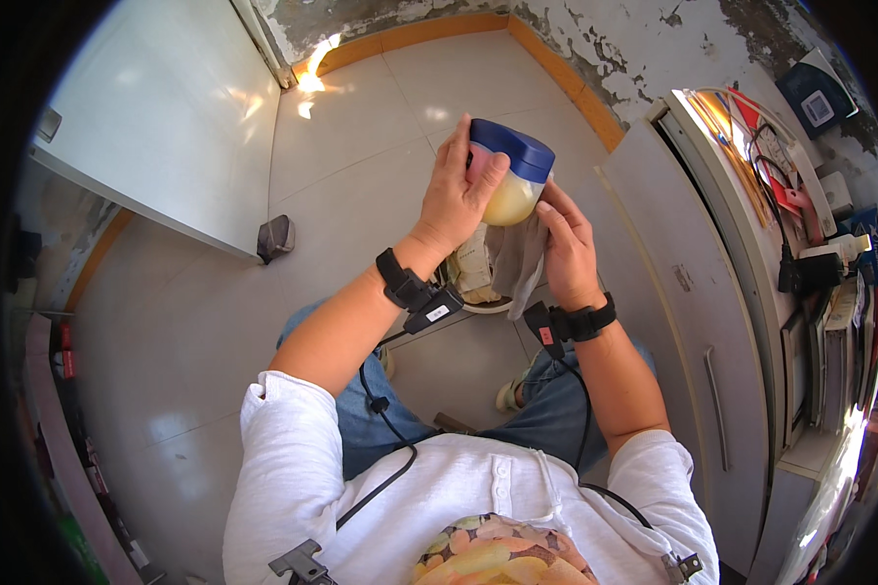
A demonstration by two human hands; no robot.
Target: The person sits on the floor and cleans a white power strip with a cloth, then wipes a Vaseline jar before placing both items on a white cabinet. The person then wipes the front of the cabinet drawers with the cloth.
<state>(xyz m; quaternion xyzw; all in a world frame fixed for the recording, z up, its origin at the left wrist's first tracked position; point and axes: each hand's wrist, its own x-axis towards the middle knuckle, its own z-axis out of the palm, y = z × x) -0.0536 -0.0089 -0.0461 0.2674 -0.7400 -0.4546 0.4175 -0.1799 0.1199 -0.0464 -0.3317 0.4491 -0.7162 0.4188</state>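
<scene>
My left hand grips a clear plastic jar of pale yellow contents from its left side, thumb across the front. A blue lid sits on the jar, which is held tilted. At the jar's lower right, my right hand has a grey cloth pinched between thumb and fingers, the cloth hanging down. Whether the cloth touches the jar is partly hidden. Below both hands, on the floor, stands a round bin with crumpled packaging in it.
A white cabinet runs along the right, with books, cables and a power strip on top. A white door stands at the upper left, a dark wrapped block at its corner. My knees flank the tiled floor.
</scene>
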